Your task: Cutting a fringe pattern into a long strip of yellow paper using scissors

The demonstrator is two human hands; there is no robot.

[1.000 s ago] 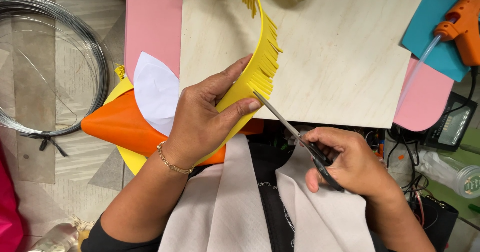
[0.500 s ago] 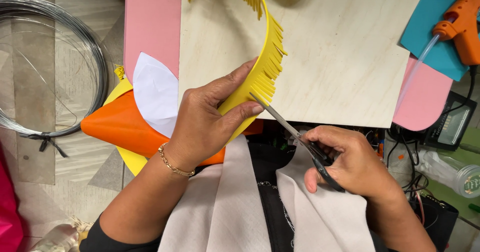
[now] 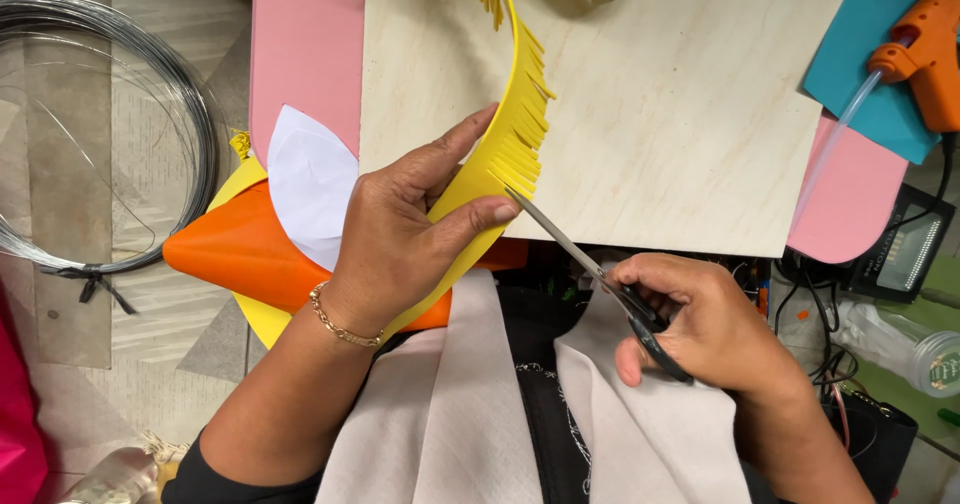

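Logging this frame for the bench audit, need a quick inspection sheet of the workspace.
Surface: pale square plywood board lying over pink foam sheets.
Job's things: curved yellow foam strip with a cut fringe; black-handled metal scissors, blade tips at the strip's edge.
Clutter: orange foam piece, white petal-shaped paper cutout, teal sheet, orange glue gun, coil of grey wire.
Grips: left hand pinches the strip; right hand holds the scissors.
Cables: dark leads at right.
Surroundings: pale cloth over the lap, patterned floor.
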